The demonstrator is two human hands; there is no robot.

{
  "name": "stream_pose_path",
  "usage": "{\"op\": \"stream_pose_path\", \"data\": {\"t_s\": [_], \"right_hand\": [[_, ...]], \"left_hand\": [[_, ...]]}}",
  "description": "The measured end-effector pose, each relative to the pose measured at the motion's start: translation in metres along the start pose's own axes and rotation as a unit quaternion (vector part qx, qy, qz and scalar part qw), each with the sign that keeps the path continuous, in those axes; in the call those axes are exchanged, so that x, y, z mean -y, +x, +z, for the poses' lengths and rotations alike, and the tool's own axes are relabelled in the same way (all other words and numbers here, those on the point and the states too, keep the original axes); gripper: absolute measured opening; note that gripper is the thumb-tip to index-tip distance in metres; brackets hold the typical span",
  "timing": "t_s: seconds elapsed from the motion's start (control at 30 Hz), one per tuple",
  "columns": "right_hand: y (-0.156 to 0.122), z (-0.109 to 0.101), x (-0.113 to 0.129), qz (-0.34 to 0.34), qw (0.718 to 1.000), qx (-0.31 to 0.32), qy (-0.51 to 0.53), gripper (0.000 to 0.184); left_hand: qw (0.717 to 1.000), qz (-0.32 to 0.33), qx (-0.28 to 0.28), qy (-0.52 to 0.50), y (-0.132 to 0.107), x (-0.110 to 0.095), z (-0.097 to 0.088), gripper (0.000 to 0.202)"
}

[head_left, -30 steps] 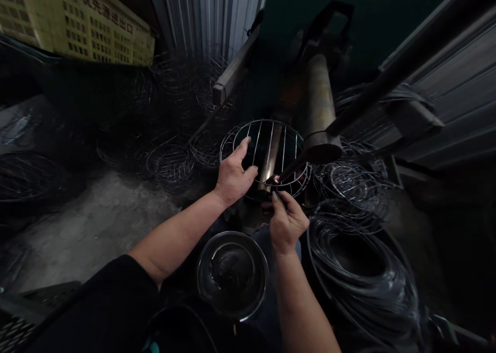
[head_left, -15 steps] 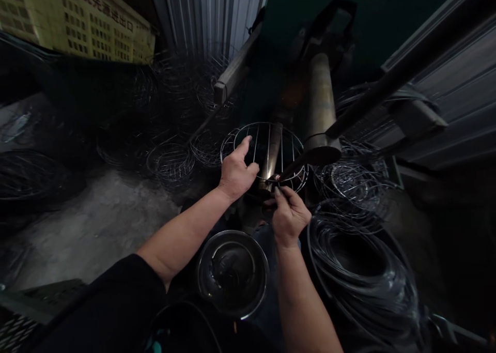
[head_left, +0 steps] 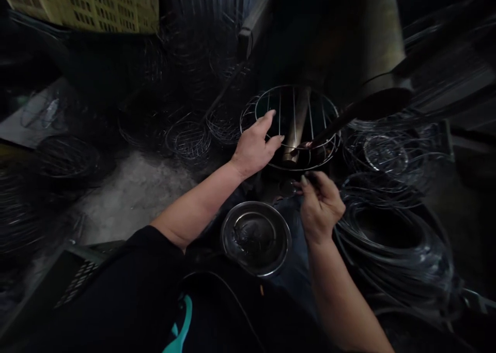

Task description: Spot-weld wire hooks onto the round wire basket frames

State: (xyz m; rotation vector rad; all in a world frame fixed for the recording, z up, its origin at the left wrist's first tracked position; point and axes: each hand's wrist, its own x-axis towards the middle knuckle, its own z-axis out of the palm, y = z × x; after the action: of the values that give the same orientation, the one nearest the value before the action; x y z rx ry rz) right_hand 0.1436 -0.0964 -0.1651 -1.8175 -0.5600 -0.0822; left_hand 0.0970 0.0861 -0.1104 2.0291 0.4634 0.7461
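Note:
A round wire basket [head_left: 280,115] of shiny metal rods sits around the lower metal post of a machine. My left hand [head_left: 253,143] grips its left side, with thumb and index finger stretched over the rim. The remaining fingers are hidden beneath. My right hand [head_left: 321,205] is closed in a pinch, apart from the basket and nearer to my body. A small, thin shiny piece seems to be at its fingertips, too dark to name. Between my forearms stands a round metal bowl [head_left: 287,244] with small pieces inside.
Above the basket's right side hangs the machine's thick upper cylinder [head_left: 383,32], with a dark rod slanting down to the rim. A coil of wire [head_left: 403,260] lies at right. Several wire baskets [head_left: 189,138] are at left, below a yellow crate [head_left: 112,6].
My right hand has drawn back from the basket rim towards the bowl. My left hand stays on the basket. The whole view has shifted as my head tilted down.

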Motion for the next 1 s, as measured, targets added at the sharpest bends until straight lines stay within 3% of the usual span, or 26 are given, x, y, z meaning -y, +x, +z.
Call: {"op": "stream_pose_path", "data": {"t_s": [0.07,0.13,0.2,0.23,0.3,0.37,0.5,0.57,0.63,0.7,0.83,0.9,1.0], "right_hand": [[-0.027,-0.003,-0.006,-0.004,0.995,0.086,-0.042,0.022],[-0.057,0.001,-0.009,0.002,0.958,0.274,-0.078,0.022],[-0.085,0.010,-0.010,0.003,0.871,0.460,-0.175,0.029],[-0.097,0.015,-0.010,0.005,0.823,0.517,-0.237,0.034],[-0.115,0.025,-0.007,0.004,0.746,0.581,-0.326,0.036],[-0.123,0.031,-0.004,0.002,0.713,0.604,-0.356,0.032],[-0.120,0.028,-0.003,0.017,0.725,0.586,-0.362,0.030],[-0.116,0.023,-0.007,0.034,0.737,0.578,-0.350,0.030],[-0.114,0.018,-0.013,0.047,0.748,0.582,-0.315,0.028],[-0.113,0.015,-0.019,0.064,0.760,0.586,-0.272,0.027],[-0.112,0.013,-0.020,0.108,0.793,0.577,-0.160,0.031],[-0.111,0.011,-0.016,0.115,0.810,0.558,-0.137,0.034],[-0.108,0.007,-0.010,0.123,0.830,0.526,-0.139,0.034]], "left_hand": [[1.000,0.011,0.004,-0.002,0.000,0.003,-0.002,0.055],[1.000,0.006,-0.005,0.005,0.002,0.004,-0.002,0.054],[1.000,-0.007,-0.014,0.019,0.005,0.005,-0.001,0.054],[0.999,-0.011,-0.017,0.025,0.007,0.005,0.000,0.054],[0.999,-0.008,-0.015,0.034,0.009,0.007,-0.002,0.055],[0.999,0.001,-0.007,0.042,0.013,0.009,-0.007,0.055],[0.993,0.026,-0.008,0.115,0.033,0.014,-0.034,0.049],[0.977,0.084,0.015,0.196,0.052,0.014,-0.050,0.052],[0.938,0.166,0.091,0.290,0.073,0.010,-0.060,0.060],[0.879,0.237,0.187,0.369,0.093,0.005,-0.062,0.067],[0.764,0.326,0.313,0.460,0.116,-0.004,-0.047,0.067],[0.729,0.351,0.339,0.480,0.121,-0.006,-0.039,0.062],[0.713,0.373,0.345,0.483,0.123,-0.006,-0.034,0.055]]}}
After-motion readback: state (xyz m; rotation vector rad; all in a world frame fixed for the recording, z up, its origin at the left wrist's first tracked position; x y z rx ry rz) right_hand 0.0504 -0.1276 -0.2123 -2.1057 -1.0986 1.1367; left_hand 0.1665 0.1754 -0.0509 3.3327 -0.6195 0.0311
